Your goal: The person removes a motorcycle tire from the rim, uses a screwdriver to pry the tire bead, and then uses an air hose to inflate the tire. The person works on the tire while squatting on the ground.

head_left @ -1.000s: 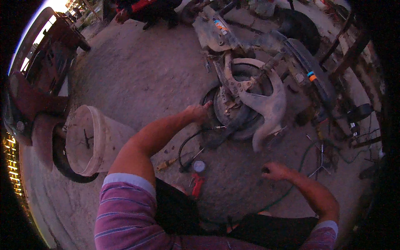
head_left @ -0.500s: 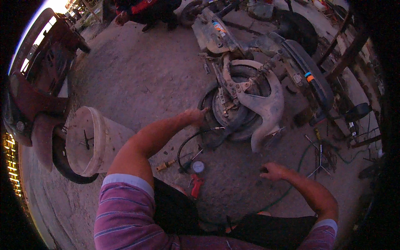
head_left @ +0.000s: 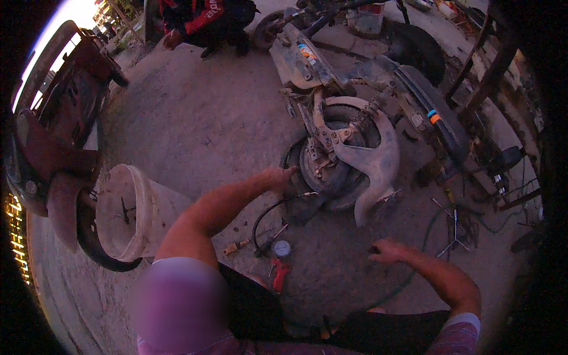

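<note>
A scooter lies on its side, its front wheel tyre [head_left: 290,155] facing me. My left hand [head_left: 278,177] is closed on the tyre's left edge, its fingers partly hidden. My right hand [head_left: 389,251] hovers over the ground to the right, fingers curled around a small dark spot I cannot make out. Below the wheel lies a red inflator gun [head_left: 280,276] with a round white gauge [head_left: 281,248]. Its black hose [head_left: 260,220] arcs up to a metal end beside the wheel. A brass-coloured fitting [head_left: 235,247] lies left of the gauge.
A whitish bucket [head_left: 144,207] lies tipped at my left, beside a dark red vehicle [head_left: 59,136]. At right are a three-armed wrench [head_left: 454,236] and a green hose [head_left: 427,236]. A crouching person [head_left: 207,23] is at the far left; a metal bucket [head_left: 365,21] stands behind the scooter.
The whole view has shifted slightly, bringing more of the crouching person into sight. My left hand stays at the tyre, and my right hand keeps nearly the same place and curl.
</note>
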`<act>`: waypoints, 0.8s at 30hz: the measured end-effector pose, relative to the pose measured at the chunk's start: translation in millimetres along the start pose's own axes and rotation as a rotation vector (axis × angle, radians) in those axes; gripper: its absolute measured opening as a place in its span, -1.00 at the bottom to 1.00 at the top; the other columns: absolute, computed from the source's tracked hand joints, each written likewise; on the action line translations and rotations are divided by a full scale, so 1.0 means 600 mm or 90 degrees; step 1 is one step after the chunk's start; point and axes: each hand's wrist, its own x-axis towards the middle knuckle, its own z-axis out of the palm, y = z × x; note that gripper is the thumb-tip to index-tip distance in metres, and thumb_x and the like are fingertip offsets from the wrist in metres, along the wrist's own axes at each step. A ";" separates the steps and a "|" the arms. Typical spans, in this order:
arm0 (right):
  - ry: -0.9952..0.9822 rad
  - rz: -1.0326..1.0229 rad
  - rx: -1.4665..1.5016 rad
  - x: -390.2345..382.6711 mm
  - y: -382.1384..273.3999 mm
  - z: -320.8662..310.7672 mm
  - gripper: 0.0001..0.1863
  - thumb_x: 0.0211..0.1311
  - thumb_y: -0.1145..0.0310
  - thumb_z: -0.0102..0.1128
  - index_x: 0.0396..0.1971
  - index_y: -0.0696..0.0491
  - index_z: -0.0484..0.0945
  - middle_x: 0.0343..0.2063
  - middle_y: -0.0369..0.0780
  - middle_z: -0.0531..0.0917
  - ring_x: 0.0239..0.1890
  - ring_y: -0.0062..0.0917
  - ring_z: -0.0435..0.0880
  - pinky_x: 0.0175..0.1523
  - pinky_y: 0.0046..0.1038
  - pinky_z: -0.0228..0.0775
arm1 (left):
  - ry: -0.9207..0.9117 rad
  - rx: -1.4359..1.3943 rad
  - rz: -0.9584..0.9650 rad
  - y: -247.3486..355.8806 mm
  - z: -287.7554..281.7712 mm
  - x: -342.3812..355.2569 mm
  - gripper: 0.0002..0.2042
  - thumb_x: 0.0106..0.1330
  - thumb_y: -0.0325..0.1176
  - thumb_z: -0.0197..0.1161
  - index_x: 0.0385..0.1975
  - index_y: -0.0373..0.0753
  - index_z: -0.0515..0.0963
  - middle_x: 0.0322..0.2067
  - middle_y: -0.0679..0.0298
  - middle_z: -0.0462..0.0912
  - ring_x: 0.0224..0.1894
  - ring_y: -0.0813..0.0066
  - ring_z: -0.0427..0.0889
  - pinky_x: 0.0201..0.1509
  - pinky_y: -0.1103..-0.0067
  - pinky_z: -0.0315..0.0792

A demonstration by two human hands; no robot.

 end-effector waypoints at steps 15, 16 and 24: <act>0.070 -0.036 0.019 0.010 0.019 0.021 -0.58 0.23 0.13 0.21 -0.01 0.09 0.62 -0.13 -0.02 0.71 -0.09 -0.11 0.71 0.00 -0.09 0.53 | -0.003 0.005 0.032 -0.005 0.004 0.002 -0.30 0.33 -0.02 0.23 0.42 -0.05 0.14 -0.17 0.00 0.72 -0.15 -0.01 0.71 -0.12 0.16 0.56; 0.075 -0.039 0.030 0.011 0.021 0.023 -0.58 0.23 0.14 0.21 -0.02 0.10 0.62 -0.14 -0.02 0.71 -0.10 -0.11 0.71 0.00 -0.09 0.53 | 0.004 0.001 0.042 -0.011 0.011 0.009 -0.29 0.32 -0.02 0.24 0.42 -0.07 0.13 -0.16 0.01 0.72 -0.14 -0.01 0.71 -0.11 0.16 0.56; -0.002 0.028 0.033 0.011 0.008 0.007 -0.52 0.27 0.09 0.21 0.03 0.15 0.60 -0.01 0.00 0.67 0.05 -0.13 0.65 0.15 -0.19 0.47 | -0.022 -0.065 0.064 -0.027 0.021 0.024 -0.26 0.23 -0.09 0.31 0.41 -0.08 0.19 -0.09 -0.07 0.68 -0.02 -0.07 0.67 0.00 0.14 0.53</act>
